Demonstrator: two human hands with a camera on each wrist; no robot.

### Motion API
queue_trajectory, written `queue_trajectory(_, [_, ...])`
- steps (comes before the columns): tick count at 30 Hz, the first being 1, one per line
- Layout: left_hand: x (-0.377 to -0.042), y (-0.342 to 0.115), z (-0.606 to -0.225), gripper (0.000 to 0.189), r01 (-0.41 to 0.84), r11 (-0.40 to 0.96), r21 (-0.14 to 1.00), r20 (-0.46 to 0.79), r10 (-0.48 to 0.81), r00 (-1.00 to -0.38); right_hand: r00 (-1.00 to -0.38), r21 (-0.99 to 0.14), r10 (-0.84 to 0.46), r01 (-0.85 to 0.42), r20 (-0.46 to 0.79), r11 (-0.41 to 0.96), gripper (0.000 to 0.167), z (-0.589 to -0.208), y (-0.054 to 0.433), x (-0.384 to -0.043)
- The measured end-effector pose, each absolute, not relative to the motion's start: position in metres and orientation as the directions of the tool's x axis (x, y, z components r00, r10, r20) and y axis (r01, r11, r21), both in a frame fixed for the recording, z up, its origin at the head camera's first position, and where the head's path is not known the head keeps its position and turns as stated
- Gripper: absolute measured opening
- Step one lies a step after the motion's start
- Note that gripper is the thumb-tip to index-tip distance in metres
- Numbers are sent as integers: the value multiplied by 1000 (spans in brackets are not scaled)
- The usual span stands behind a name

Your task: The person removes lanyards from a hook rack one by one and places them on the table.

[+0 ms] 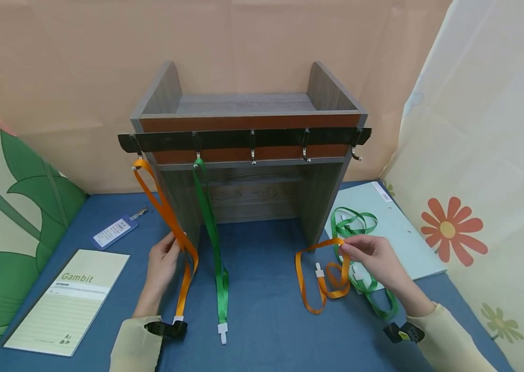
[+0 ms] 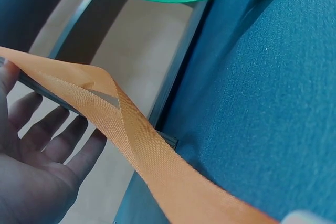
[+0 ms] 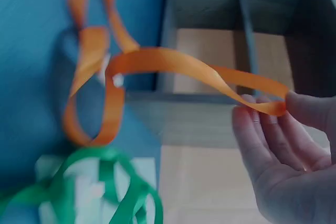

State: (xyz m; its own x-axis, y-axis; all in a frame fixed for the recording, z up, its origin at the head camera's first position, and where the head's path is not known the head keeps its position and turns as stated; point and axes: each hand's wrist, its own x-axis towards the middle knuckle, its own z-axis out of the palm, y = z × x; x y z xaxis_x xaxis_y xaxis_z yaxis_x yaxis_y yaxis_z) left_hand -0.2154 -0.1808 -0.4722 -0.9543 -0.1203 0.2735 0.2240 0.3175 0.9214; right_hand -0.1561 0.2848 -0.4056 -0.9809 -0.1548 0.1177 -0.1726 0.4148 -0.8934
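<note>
In the head view, an orange lanyard (image 1: 164, 206) hangs from the leftmost hook. Beside its lower part is my left hand (image 1: 161, 263), whose relaxed fingers touch or nearly touch the strap; the left wrist view shows the hand (image 2: 42, 166) with its fingers spread behind the orange strap (image 2: 131, 135). My right hand (image 1: 375, 253) pinches the top of a second orange lanyard (image 1: 299, 268) between thumb and fingers; its white clip (image 1: 319, 270) dangles low. A green lanyard (image 1: 210, 222) hangs from the second hook.
A black hook rail (image 1: 224, 139) crosses the front of a grey wooden shelf (image 1: 169, 196). Tangled green lanyards (image 1: 354, 222) lie on a pale blue folder (image 1: 406, 248) at right. At left are a notebook (image 1: 57, 310) and a blue badge holder (image 1: 115, 232).
</note>
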Motion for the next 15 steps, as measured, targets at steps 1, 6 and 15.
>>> queue_trajectory(1, [-215, -181, -472, 36, 224, 317, 922, 273, -119, -955, -978, -876, -168, -187, 124, 444, 22, -409, 286, -155])
queue_trajectory(6, [-215, -180, -471, 35, 230, 299, 926, 276, -121, -954, -963, -812, -239, -238, 125, 533, 15, -428, 286, -150])
queue_trajectory(15, [-215, -181, -470, 33, 242, 284, 928, 283, -115, -952, -958, -735, -286, -215, 29, 643, 12, -452, 278, -144])
